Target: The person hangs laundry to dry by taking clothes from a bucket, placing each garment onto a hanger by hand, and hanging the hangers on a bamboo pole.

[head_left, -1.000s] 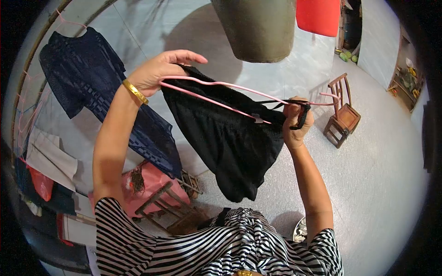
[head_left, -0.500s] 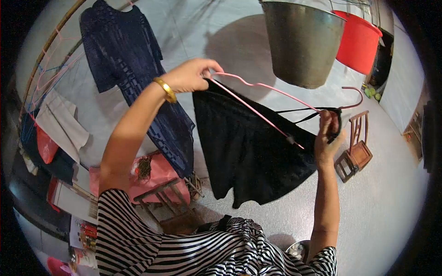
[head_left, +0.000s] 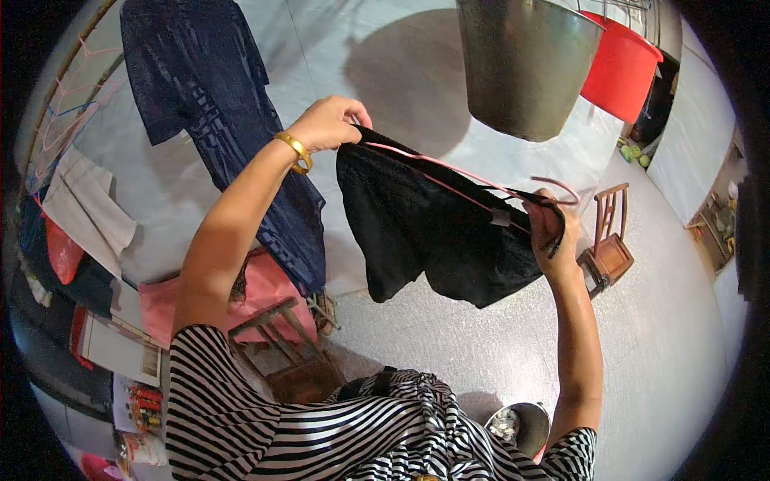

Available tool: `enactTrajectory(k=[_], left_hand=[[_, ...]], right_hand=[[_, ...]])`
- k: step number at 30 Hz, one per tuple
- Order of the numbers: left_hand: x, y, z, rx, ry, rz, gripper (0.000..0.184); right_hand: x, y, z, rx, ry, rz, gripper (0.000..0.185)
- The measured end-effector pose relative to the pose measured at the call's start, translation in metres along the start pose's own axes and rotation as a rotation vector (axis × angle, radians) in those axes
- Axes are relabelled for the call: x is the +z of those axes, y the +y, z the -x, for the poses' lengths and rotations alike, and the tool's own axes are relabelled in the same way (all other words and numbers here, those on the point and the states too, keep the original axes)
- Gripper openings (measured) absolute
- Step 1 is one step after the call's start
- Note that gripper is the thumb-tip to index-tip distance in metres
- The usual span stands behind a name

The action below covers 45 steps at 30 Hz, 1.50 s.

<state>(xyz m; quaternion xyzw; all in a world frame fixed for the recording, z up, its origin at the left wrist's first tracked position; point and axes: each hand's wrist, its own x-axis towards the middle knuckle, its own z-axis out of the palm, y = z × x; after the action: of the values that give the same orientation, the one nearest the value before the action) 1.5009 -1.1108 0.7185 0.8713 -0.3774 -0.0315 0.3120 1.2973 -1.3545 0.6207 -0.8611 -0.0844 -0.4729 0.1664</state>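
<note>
A pair of black shorts (head_left: 433, 232) is stretched sideways between my two hands. My left hand (head_left: 329, 124), with a gold bracelet (head_left: 295, 151) at the wrist, pinches the left corner of the waistband. My right hand (head_left: 561, 232) grips the other end of the waistband, where the fabric folds over and shows its inner side. A pink hanger (head_left: 449, 167) lies along the waistband, its hook near my right hand and its left end at the corner by my left hand. Part of the hanger is hidden by the cloth.
A navy patterned dress (head_left: 200, 96) hangs at the left. A metal bucket (head_left: 521, 72) and a red bucket (head_left: 622, 72) hang at upper right. Small wooden chairs stand at right (head_left: 611, 240) and below left (head_left: 281, 345). A bin (head_left: 532, 429) stands near my body.
The shorts have been raised and tilted, so their legs hang less low. The hanger now lies closer along the waistband, and its hook has shifted left and down. My left fingers have left the hanger.
</note>
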Motion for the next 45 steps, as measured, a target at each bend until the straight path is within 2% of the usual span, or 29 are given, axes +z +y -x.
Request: enactTrajectory(k=[2, 4, 6, 8, 9, 10, 11, 12, 14, 16, 18, 19, 20, 22, 23, 24, 26, 28, 29, 32, 33, 34, 35, 37, 41, 45], left_hand=[[0.007, -0.001, -0.002, 0.02, 0.004, -0.007, 0.018], [0.022, 0.009, -0.001, 0.142, 0.078, -0.191, 0.017], [0.044, 0.029, 0.01, 0.252, 0.069, -0.275, 0.018], [0.059, 0.04, 0.025, 0.334, -0.193, -0.347, 0.023], [0.059, 0.038, 0.027, 0.342, -0.349, -0.262, 0.03], [0.058, 0.035, 0.029, 0.347, -0.506, -0.172, 0.039], [0.05, 0.035, 0.032, 0.388, -0.542, -0.109, 0.056], [0.047, 0.03, 0.034, 0.391, -0.547, -0.103, 0.056], [0.04, 0.017, 0.035, 0.486, -0.363, -0.165, 0.061], [0.055, -0.003, 0.032, 0.523, -0.425, -0.23, 0.057], [0.078, 0.0, 0.036, 0.461, -0.237, -0.137, 0.049], [0.084, -0.002, 0.033, 0.472, -0.078, -0.205, 0.042], [0.088, 0.003, 0.032, 0.383, 0.003, -0.16, 0.032], [0.085, 0.014, 0.029, 0.252, 0.109, -0.066, 0.025], [0.084, 0.008, 0.023, 0.255, 0.189, 0.001, 0.019], [0.083, 0.002, 0.017, 0.341, 0.286, 0.052, 0.022], [0.074, -0.006, 0.009, 0.355, 0.363, 0.162, 0.022], [0.06, -0.019, -0.001, 0.372, 0.422, 0.171, 0.019], [0.052, -0.021, -0.004, 0.379, 0.438, 0.213, 0.02], [0.037, -0.022, -0.01, 0.412, 0.525, 0.318, 0.024], [0.034, -0.024, -0.012, 0.406, 0.566, 0.256, 0.025], [0.032, -0.026, -0.015, 0.401, 0.604, 0.194, 0.025], [0.03, -0.023, -0.014, 0.409, 0.602, 0.197, 0.025], [0.028, -0.015, -0.008, 0.302, 0.704, -0.148, 0.024], [0.029, -0.005, 0.005, 0.393, 0.772, -0.349, 0.019], [0.026, -0.011, 0.003, 0.459, 0.842, -0.371, 0.016]], right_hand=[[0.006, 0.0, -0.005, 0.068, -0.068, -0.218, 0.005], [0.018, 0.002, -0.009, 0.144, -0.333, -0.323, 0.009], [0.038, 0.001, -0.013, 0.082, -0.272, -0.184, 0.012], [0.039, -0.008, -0.021, 0.117, -0.207, -0.258, 0.017], [0.039, -0.007, -0.022, 0.127, -0.209, -0.255, 0.017], [0.038, -0.004, -0.022, 0.278, -0.234, -0.416, 0.021], [0.036, -0.001, -0.021, 0.428, -0.258, -0.575, 0.025], [0.03, 0.0, -0.021, 0.545, -0.312, -0.665, 0.03], [0.026, 0.001, -0.019, 0.589, -0.258, -0.76, 0.028], [0.011, -0.007, -0.028, 0.674, -0.28, -0.824, 0.029], [0.002, -0.005, -0.038, 0.76, -0.411, -0.864, 0.027], [-0.001, -0.007, -0.043, 0.766, -0.437, -0.91, 0.025], [-0.005, -0.009, -0.047, 0.771, -0.463, -0.956, 0.023], [-0.017, -0.007, -0.053, 0.718, -0.536, -0.957, 0.024], [-0.027, -0.011, -0.058, 0.639, -0.551, -0.884, 0.028], [-0.032, -0.012, -0.06, 0.561, -0.564, -0.812, 0.033], [-0.045, 0.011, -0.055, 0.383, -0.567, -0.58, 0.054], [-0.059, 0.035, -0.05, 0.364, -0.677, -0.525, 0.056], [-0.066, 0.038, -0.047, 0.472, -0.746, -0.575, 0.062], [-0.066, 0.041, -0.031, 0.496, -0.588, -0.608, 0.058], [-0.058, 0.041, -0.032, 0.488, -0.501, -0.622, 0.049], [-0.057, 0.04, -0.035, 0.489, -0.496, -0.616, 0.049], [-0.056, 0.035, -0.041, 0.488, -0.454, -0.466, 0.044], [-0.054, 0.025, -0.046, 0.443, -0.344, -0.267, 0.031], [-0.049, 0.03, -0.044, 0.303, -0.185, -0.311, 0.033], [-0.052, 0.026, -0.047, 0.338, -0.146, -0.362, 0.036]])
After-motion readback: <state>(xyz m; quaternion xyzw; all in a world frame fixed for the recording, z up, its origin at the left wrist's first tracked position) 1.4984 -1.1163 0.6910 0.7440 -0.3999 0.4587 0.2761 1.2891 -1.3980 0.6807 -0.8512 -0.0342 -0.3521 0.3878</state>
